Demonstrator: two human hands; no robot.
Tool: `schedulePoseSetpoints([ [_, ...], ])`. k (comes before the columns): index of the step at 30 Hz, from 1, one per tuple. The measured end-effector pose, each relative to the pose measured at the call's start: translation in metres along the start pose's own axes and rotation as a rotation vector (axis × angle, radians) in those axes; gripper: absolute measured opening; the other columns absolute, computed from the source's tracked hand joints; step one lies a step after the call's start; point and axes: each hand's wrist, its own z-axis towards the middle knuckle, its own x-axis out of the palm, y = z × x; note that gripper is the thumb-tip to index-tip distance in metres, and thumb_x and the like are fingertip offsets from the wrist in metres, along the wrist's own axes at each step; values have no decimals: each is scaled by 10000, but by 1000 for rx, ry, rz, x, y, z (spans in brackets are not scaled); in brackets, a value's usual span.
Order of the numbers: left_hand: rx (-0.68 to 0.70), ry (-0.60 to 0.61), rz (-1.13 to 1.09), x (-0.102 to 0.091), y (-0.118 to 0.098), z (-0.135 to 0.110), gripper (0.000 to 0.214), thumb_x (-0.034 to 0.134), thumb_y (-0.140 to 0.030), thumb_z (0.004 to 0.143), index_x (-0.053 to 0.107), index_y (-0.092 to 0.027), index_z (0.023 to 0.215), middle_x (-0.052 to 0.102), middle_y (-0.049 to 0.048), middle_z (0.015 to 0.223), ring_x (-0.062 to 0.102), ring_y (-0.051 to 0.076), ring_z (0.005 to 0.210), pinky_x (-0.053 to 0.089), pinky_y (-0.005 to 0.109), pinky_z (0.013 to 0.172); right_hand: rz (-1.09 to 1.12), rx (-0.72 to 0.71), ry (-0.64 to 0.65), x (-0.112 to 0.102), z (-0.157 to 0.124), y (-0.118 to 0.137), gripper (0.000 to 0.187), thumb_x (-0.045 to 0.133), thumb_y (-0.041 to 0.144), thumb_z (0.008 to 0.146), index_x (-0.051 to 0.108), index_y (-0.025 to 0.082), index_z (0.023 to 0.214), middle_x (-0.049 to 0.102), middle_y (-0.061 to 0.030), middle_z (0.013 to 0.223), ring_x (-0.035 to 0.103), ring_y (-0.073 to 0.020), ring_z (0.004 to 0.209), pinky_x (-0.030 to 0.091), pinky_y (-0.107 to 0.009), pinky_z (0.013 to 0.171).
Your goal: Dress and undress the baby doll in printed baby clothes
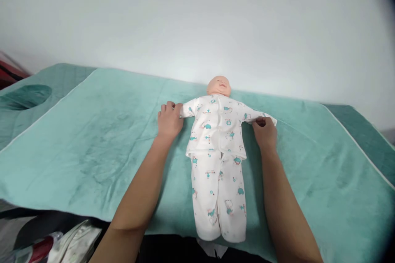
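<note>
A baby doll (pixel 219 85) lies on its back on the green bed cover, its head toward the wall. It wears a white printed long-sleeved top (pixel 217 125) and matching printed trousers (pixel 218 197). Both sleeves are spread out to the sides. My left hand (pixel 170 120) is closed at the cuff of the sleeve on the left, its fingers bent over the end. With thumb and fingers pinched, my right hand (pixel 265 129) holds the sleeve on the right near its cuff. The doll's hands and feet are hidden by the clothes.
The green bed cover (pixel 101 131) has an oval face hole (pixel 27 96) at the far left. A white wall (pixel 185 20) rises behind the bed. Below the bed's front edge at lower left lie folded pale cloth (pixel 75 242) and a plastic-wrapped red item (pixel 43 248).
</note>
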Motion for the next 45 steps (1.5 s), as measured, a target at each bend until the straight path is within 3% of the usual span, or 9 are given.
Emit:
schedulePoseSetpoints([
  [4, -105, -72, -12, 12, 22, -19, 461, 510, -256, 919, 544, -217, 1377, 558, 177, 1347, 463, 379, 1244, 402, 523, 966, -180, -134, -32, -16, 7, -25, 182, 598, 334, 779, 633, 183, 873, 669, -132, 978, 569, -268, 946, 438, -402, 883],
  [7, -180, -59, -28, 14, 39, -29, 476, 476, -262, 938, 530, -211, 1408, 564, 177, 1377, 472, 371, 1257, 407, 511, 966, -269, -48, -100, -34, 16, -46, 289, 642, 440, 783, 628, 168, 878, 652, -148, 982, 542, -275, 938, 427, -419, 877],
  [10, -209, -68, -28, 13, 44, -33, 508, 439, -233, 947, 498, -215, 1451, 571, 173, 1390, 497, 357, 1248, 406, 491, 965, -260, 29, 10, -43, 22, -59, 313, 613, 497, 820, 628, 187, 859, 662, -105, 914, 527, -230, 798, 419, -377, 776],
  [21, -319, -155, -128, -4, 34, -41, 538, 359, -71, 904, 509, -131, 1417, 615, 210, 1331, 503, 324, 1318, 392, 475, 1031, 10, -44, -227, -52, -3, -40, 277, 500, 375, 882, 587, 154, 1025, 600, -140, 1112, 552, -214, 919, 433, -354, 845],
  [24, -161, -271, -262, -3, 20, -78, 441, 397, -177, 954, 503, -117, 1378, 578, 183, 1381, 485, 276, 1336, 398, 414, 1073, 270, -207, -12, -48, -43, -27, 368, 570, 466, 869, 558, 168, 1085, 601, -93, 1074, 566, -178, 845, 455, -312, 757],
  [26, 35, -197, -376, 2, 9, -108, 387, 421, -314, 988, 532, -138, 1314, 629, 154, 1295, 577, 251, 1210, 442, 381, 1030, 394, -328, 255, -45, -73, -15, 407, 635, 494, 841, 558, 182, 1090, 602, -70, 1058, 575, -168, 841, 456, -293, 727],
  [29, 238, -74, -397, 8, -5, -140, 376, 454, -420, 985, 572, -176, 1246, 670, 125, 1189, 624, 252, 1108, 467, 384, 987, 397, -449, 444, -41, -105, 2, 372, 678, 467, 836, 579, 196, 1073, 599, -49, 1014, 572, -174, 889, 449, -302, 797],
  [39, 182, -216, -367, 3, -10, -145, 336, 347, -339, 1015, 630, -165, 971, 688, 129, 952, 653, 239, 904, 493, 367, 826, 373, -534, 396, -61, -117, 10, 272, 538, 378, 930, 541, 199, 724, 548, -6, 745, 504, -158, 721, 409, -299, 716],
  [45, 222, -198, -467, -11, -11, -184, 354, 320, -355, 1019, 625, -191, 947, 681, 101, 942, 645, 215, 910, 519, 366, 836, 371, -528, 448, -76, -157, 2, 172, 579, 363, 927, 612, 200, 882, 609, -29, 874, 536, -157, 729, 440, -299, 686],
])
